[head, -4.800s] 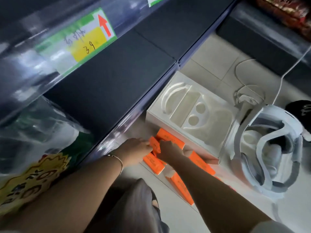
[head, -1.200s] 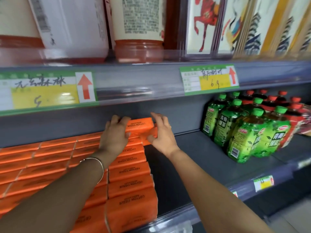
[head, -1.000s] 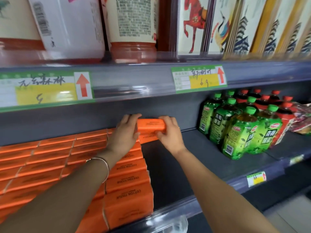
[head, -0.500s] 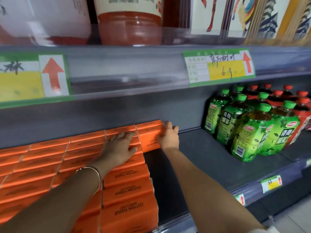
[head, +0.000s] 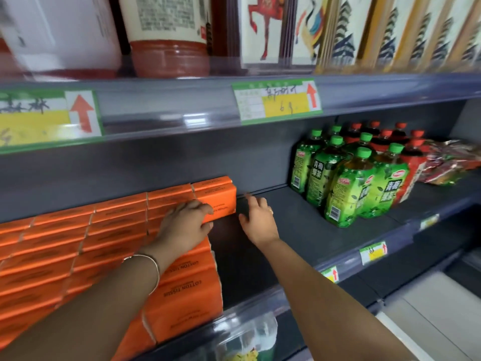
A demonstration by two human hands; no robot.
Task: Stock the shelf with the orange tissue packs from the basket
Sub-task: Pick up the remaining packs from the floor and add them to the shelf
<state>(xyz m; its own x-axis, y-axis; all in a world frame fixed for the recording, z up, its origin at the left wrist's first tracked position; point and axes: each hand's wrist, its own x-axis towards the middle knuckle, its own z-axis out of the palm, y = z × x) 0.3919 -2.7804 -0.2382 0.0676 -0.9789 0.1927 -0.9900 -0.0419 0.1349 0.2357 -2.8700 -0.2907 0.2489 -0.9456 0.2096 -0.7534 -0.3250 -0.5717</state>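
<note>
"What sat on that dark shelf (head: 299, 230)?"

"The orange tissue packs (head: 216, 194) filled its left end, back to the wall. Green tea bottles (head: 346, 183) stood toward the right edge."

"And your hands?"

"My left hand (head: 186, 227) pressed the rightmost pack, I'd judge to square the row. My right hand (head: 257, 222) hovered just beside it, fingers spread, holding nothing."

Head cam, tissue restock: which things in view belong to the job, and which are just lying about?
Job:
orange tissue packs
grey shelf
left hand, resting on the packs
right hand, open beside them

Lying about:
green tea bottles
red-capped bottles
red snack packets
price tags
jars above
</note>
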